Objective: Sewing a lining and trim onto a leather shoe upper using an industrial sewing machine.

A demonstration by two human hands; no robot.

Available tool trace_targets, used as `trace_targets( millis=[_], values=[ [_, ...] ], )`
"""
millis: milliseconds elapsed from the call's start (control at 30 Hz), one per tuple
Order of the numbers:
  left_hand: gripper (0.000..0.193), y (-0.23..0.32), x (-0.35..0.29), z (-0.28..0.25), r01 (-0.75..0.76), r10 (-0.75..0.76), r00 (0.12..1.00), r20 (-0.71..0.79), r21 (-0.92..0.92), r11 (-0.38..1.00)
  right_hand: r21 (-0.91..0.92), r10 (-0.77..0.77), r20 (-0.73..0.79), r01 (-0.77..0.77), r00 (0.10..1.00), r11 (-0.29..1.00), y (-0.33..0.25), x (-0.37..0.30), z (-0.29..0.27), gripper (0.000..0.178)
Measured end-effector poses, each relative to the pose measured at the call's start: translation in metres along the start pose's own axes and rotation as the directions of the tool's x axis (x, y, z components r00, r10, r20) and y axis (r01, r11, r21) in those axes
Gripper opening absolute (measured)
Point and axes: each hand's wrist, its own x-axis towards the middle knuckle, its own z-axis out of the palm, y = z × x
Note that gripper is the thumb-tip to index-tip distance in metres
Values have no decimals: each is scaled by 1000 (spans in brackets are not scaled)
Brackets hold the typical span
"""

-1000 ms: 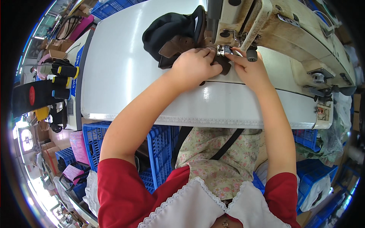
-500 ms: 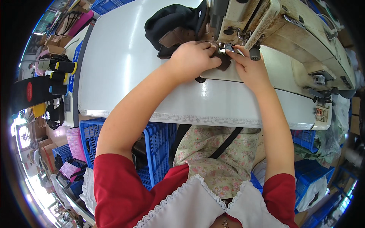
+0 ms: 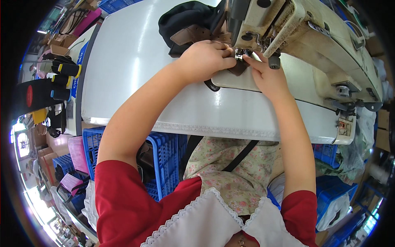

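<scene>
OK so the left hand (image 3: 204, 61) has its fingers bunched close together on top of a soft black fabric piece with brown leather-look panels (image 3: 185, 20). Can't tell if it's pinching or just pressing. The black bulk sits at that hand's 11 o'clock, and a brown corner pokes out around its 3 to 4.

Right hand (image 3: 269, 76) has its index finger stretched toward the small shiny metal presser foot (image 3: 238, 53) at its 10 o'clock; the rest of its fingers are partly hidden, so no idea whether they grip anything.

The piece's long axis runs roughly 10 to 4 o'clock, with the brown corner pointing about 6, right by the foot.

Grubby cream metal sewing machine (image 3: 325, 47) bulks up at the right hand's 12 to 2. It's all on a glossy white counter (image 3: 131, 70) with a ruler strip (image 3: 230, 131) along the near edge.

Further out, there's a blue plastic lattice crate (image 3: 162, 164) at the left hand's 7, another blue plastic crate (image 3: 335, 193) at the right hand's 5, and black thread spools with yellow ends (image 3: 70, 70) way over at the left hand's 9.
</scene>
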Motion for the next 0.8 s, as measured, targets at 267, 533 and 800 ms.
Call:
trace_targets(
  millis=[267, 533, 800],
  values=[
    [27, -10, 1, 2, -28, 25, 999, -34, -72, 997, 113, -8, 18, 6, 1000, 994, 5, -2, 3, 36],
    [32, -15, -2, 4, -7, 8, 1000, 16, -100, 995, 83, -3, 26, 1, 1000, 997, 2, -5, 7, 38],
    [37, -25, 1, 6, -28, 33, 999, 36, -135, 990, 76, 29, 8, -30, 1000, 997, 1, -6, 10, 37]
  ],
)
